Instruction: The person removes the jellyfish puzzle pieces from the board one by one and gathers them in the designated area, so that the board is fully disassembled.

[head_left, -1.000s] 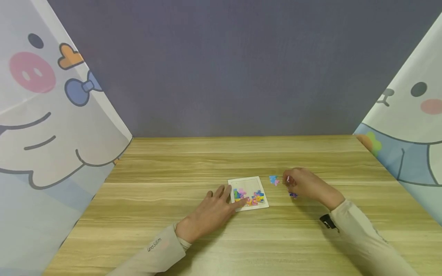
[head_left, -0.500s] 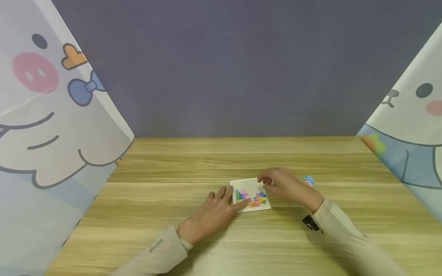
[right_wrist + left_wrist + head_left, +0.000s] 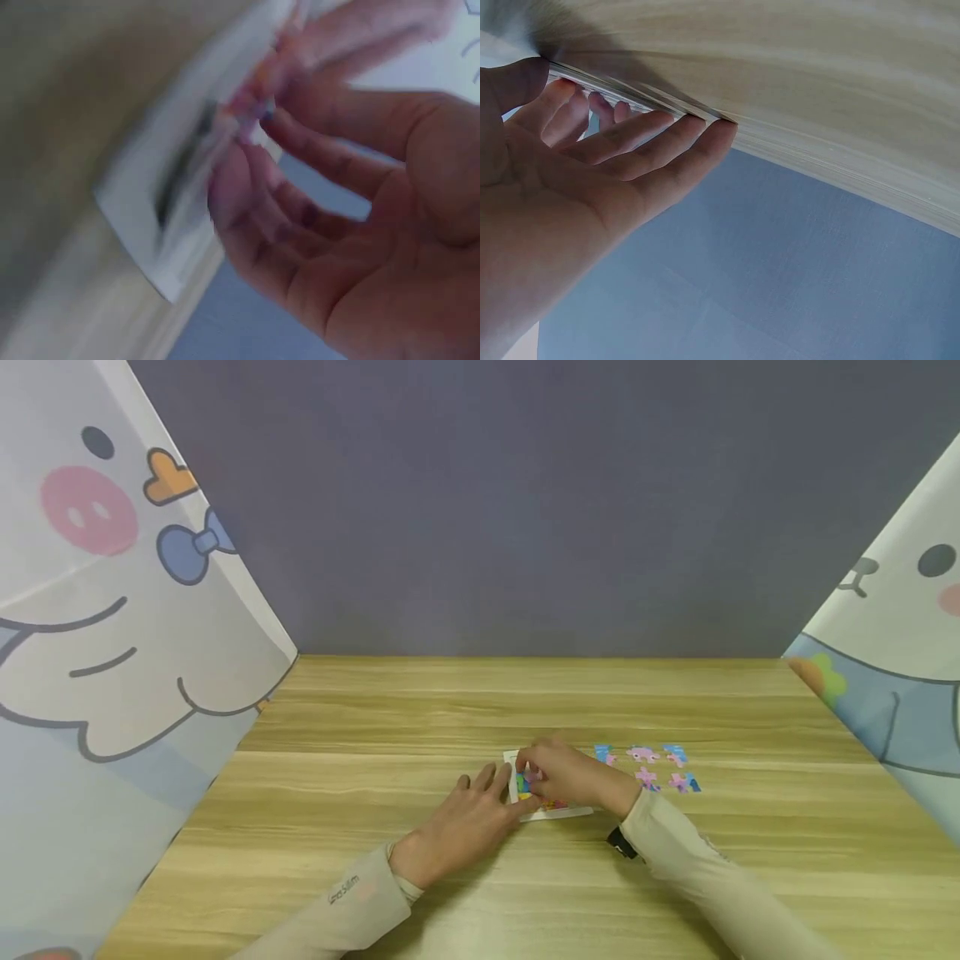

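Note:
A small white-bordered jigsaw tray [image 3: 564, 814] lies on the table, with colourful pieces along its lower part. My left hand [image 3: 468, 817] rests at its left side, fingers extended and thumb over the lower border; the left wrist view shows these fingertips touching the tabletop. Over the tray, my right hand [image 3: 573, 774] pinches a puzzle piece [image 3: 533, 772] between thumb and fingers, close to the pieces at the left. That piece is mostly covered by the fingers, and the right wrist view is blurred. The right hand hides much of the tray's upper area.
Right of the tray, several loose puzzle pieces [image 3: 642, 753] lie in two rough rows on the wooden table [image 3: 390, 718]. A grey partition [image 3: 480, 527] stands behind the table, with cartoon-printed panels [image 3: 150, 610] at both sides.
My right hand has moved left from the loose pieces, across the tray's right edge, to its left part. The loose pieces are now uncovered. My left hand stays at the tray.

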### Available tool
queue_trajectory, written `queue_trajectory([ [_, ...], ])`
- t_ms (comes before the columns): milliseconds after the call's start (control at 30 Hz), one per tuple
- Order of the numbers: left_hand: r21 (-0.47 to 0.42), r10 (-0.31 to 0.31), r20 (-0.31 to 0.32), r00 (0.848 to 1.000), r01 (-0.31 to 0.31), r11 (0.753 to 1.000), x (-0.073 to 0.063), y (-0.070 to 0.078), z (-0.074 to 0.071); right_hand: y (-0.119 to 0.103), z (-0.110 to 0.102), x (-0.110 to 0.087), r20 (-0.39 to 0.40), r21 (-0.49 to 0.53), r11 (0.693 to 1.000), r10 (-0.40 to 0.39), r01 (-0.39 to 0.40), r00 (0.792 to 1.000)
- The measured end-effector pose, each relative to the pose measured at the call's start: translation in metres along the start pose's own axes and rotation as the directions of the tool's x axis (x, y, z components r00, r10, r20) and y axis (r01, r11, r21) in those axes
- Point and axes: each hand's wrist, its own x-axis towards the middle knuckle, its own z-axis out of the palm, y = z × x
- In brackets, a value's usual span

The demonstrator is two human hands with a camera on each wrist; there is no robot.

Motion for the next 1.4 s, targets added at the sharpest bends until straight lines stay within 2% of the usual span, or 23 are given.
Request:
queue_trajectory([
  [133,-0.027,-0.006,0.034,0.999,0.007,1.0,0.0,-0.001,-0.002,-0.002,0.005,0.0,0.019,0.026,0.997,0.077,-0.077,0.997],
  [367,-0.041,-0.011,0.074,0.997,0.014,0.999,0.002,-0.001,-0.001,-0.002,0.006,0.0,0.014,0.039,0.997,0.07,-0.07,0.997],
  [500,-0.062,-0.021,0.097,0.995,0.027,0.998,0.0,0.0,-0.001,-0.002,0.007,0.002,0.037,0.056,0.995,0.075,-0.077,0.996],
  [600,-0.077,-0.024,0.097,0.995,0.031,0.997,-0.001,0.0,-0.001,-0.002,0.008,0.003,0.047,0.052,0.995,0.083,-0.086,0.995],
  [767,-0.051,-0.019,0.08,0.997,0.023,0.998,0.0,0.0,-0.001,-0.003,0.007,0.003,0.037,0.081,0.992,0.093,-0.096,0.995],
  [1000,-0.057,-0.004,0.069,0.998,0.008,0.998,0.001,0.0,0.0,0.001,0.006,0.002,-0.015,0.052,0.999,0.011,-0.01,1.0],
  [1233,-0.032,0.0,0.04,0.999,0.001,1.0,0.001,-0.001,0.0,0.002,0.0,0.002,-0.025,0.094,0.995,-0.014,0.016,1.0],
  [1400,-0.011,0.01,0.021,1.0,-0.01,1.0,0.002,-0.001,0.0,0.003,-0.003,0.002,-0.046,0.083,0.995,-0.045,0.049,0.998],
])
